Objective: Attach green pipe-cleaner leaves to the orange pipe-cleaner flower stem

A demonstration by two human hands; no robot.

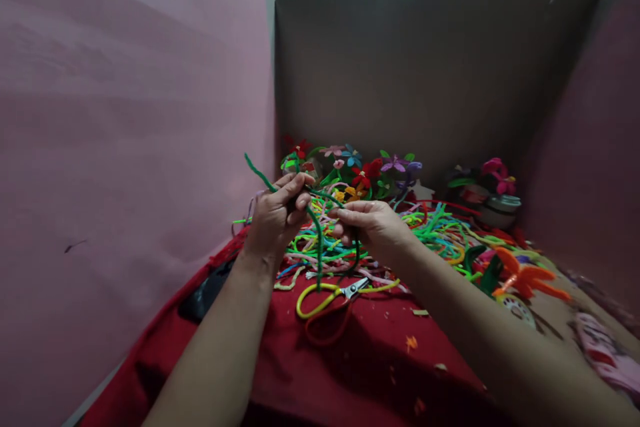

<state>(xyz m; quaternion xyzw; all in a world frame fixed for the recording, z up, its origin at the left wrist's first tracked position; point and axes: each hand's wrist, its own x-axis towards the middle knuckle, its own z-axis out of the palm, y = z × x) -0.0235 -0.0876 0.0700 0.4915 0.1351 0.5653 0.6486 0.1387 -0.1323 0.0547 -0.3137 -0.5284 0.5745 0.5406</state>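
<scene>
Near scissors (346,292), left hand (280,210) and right hand (374,221) hold green pipe-cleaner strands (320,247).

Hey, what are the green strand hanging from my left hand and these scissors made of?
Green strand: probably fuzzy chenille over wire, judging by its soft matte edges and held bend; the core isn't visible.

Scissors: blades look like metal, silvery and shiny; the yellow and red handles look smooth, perhaps plastic or plastic-coated.

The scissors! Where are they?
In the head view, the scissors lie below centre on the red cloth, at the near edge of the pipe-cleaner pile.
</scene>
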